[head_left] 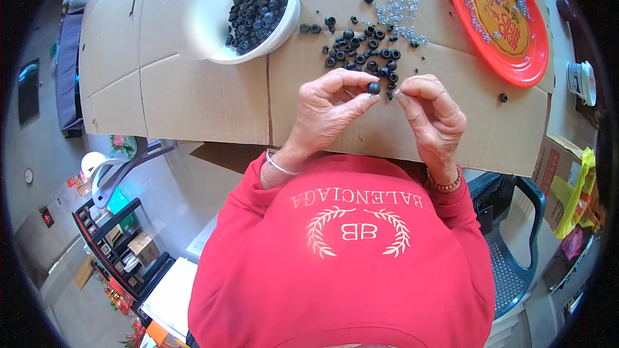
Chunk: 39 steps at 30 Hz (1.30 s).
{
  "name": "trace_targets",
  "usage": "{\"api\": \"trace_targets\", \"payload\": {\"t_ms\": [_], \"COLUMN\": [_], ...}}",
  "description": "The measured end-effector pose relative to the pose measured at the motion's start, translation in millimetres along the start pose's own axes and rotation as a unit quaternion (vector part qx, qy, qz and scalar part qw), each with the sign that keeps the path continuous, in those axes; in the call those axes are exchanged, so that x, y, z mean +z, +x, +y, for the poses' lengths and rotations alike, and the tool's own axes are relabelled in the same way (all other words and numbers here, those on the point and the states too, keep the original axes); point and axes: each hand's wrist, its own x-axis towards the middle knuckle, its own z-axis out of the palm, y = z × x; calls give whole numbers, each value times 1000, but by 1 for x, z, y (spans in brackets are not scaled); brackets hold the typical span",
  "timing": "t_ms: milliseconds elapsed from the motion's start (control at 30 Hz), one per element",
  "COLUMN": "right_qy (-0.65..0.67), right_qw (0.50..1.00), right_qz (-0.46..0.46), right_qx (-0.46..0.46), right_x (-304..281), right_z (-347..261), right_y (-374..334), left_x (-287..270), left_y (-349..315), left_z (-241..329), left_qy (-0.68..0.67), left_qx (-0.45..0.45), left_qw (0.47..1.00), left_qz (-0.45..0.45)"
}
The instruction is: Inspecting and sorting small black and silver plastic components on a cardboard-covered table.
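My left hand [334, 104] pinches a round black plastic part [373, 87], like the ball-shaped body of a cord lock, between thumb and forefinger. Just to its right, the fingertips of my right hand [433, 113] are closed on a tiny shiny piece, which looks like a small metal spring [397, 93]. The two hands are close but apart, above the near part of the cardboard. Beyond them lies a loose group of black plastic parts [373, 45], some round with holes, some small and stemmed. A scatter of silvery springs [398, 13] lies behind these.
A white bowl [293, 16] full of black parts stands at the far left of my hands. At the far right, a red plate [540, 58] carries more springs. Cardboard [187, 103] covers the table. A dark green plastic chair [509, 251] stands at the right.
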Motion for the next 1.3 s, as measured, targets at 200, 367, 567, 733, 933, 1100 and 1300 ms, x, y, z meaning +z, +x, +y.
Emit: {"api": "trace_targets", "payload": {"t_ms": [200,367,567,733,933,1100,1300], "right_qy": [86,97,215,164,150,157,116], "right_qw": [996,995,974,986,988,986,992], "right_qz": [-5,16,23,14,-30,-39,-23], "right_qx": [-25,-3,63,35,9,46,46], "right_x": [25,25,18,19,20,18,22], "right_z": [3,-3,-4,-8,-10,-12,-13], "right_y": [-4,-7,-5,-5,-6,-8,-7], "left_x": [0,0,-4,-7,-11,-9,-10], "left_y": [-9,-15,-14,-16,-18,-19,-18], "left_z": [-3,3,4,7,4,4,3], "left_qy": [120,-141,-199,-159,-169,-200,-175], "left_qx": [93,-116,-121,-72,-54,-40,-35], "left_qw": [988,982,972,984,984,979,984], "left_qz": [-24,-40,-42,-19,-21,-23,-24]}}
